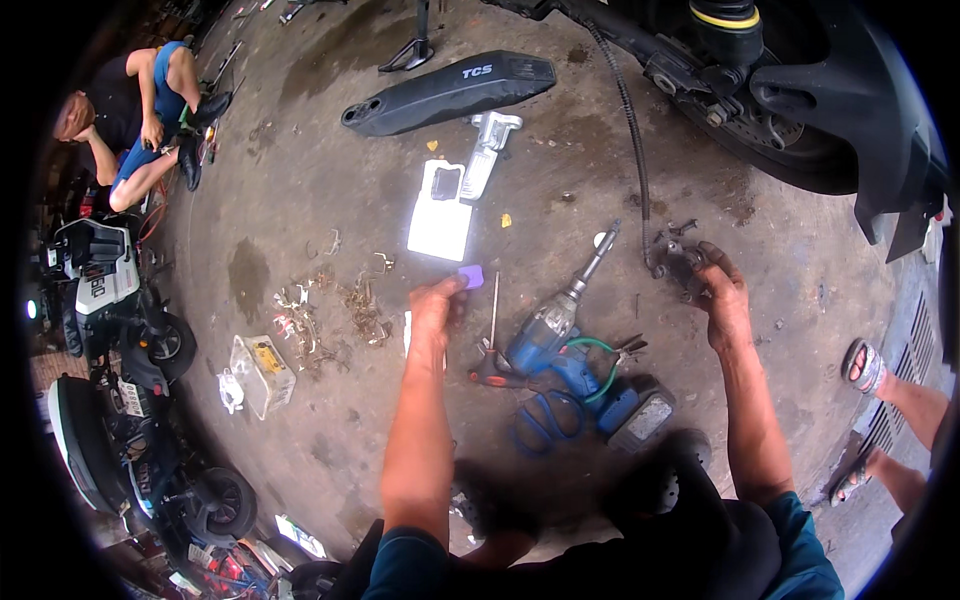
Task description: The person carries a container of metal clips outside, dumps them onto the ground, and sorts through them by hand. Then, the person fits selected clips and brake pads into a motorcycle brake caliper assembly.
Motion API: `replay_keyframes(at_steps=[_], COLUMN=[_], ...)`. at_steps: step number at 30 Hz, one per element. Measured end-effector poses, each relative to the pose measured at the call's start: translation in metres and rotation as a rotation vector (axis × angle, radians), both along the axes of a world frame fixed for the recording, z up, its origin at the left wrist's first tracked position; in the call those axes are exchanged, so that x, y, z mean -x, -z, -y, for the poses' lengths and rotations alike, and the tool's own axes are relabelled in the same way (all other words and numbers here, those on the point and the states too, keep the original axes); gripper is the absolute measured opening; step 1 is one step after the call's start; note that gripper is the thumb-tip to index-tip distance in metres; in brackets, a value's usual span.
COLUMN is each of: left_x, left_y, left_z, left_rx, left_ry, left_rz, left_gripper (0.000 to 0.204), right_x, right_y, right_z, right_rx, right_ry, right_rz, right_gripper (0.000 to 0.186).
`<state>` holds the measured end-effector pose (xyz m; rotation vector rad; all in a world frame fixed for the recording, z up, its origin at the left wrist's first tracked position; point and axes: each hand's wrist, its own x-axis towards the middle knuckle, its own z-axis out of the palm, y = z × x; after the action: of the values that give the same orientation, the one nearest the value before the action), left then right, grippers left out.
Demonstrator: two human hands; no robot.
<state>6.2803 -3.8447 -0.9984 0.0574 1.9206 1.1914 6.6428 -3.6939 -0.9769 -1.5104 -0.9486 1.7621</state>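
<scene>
Head view – stained concrete floor (300, 200), scattered parts, parked scooters (110, 300).

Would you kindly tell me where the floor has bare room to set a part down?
Bare concrete lies between the black seat and the seated person, and right of the right hand toward the sandalled foot. It is crowded around the blue power tool, the screwdriver and the scrap pile.

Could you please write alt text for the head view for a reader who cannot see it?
A person crouched over an oil-stained concrete floor holds a small purple piece in the left hand and a dark metal part in the right hand. A blue power tool lies between them.
</scene>
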Motion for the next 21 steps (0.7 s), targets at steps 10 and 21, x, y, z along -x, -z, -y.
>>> replay_keyframes(at_steps=[10, 21], left_x=[0.003, -0.003], left_y=[0.003, -0.011], left_z=[0.008, 0.009], left_rx=[0.002, -0.01], left_ry=[0.046, -0.047], left_rz=[0.074, -0.015], left_gripper=[0.022, 0.022], right_x=[0.006, 0.009], right_y=[-0.001, -0.016], right_z=[-0.003, 0.006], right_rx=[-0.032, 0.039], right_ry=[0.053, -0.027], right_rz=[-0.035, -0.083], right_gripper=[0.057, 0.06])
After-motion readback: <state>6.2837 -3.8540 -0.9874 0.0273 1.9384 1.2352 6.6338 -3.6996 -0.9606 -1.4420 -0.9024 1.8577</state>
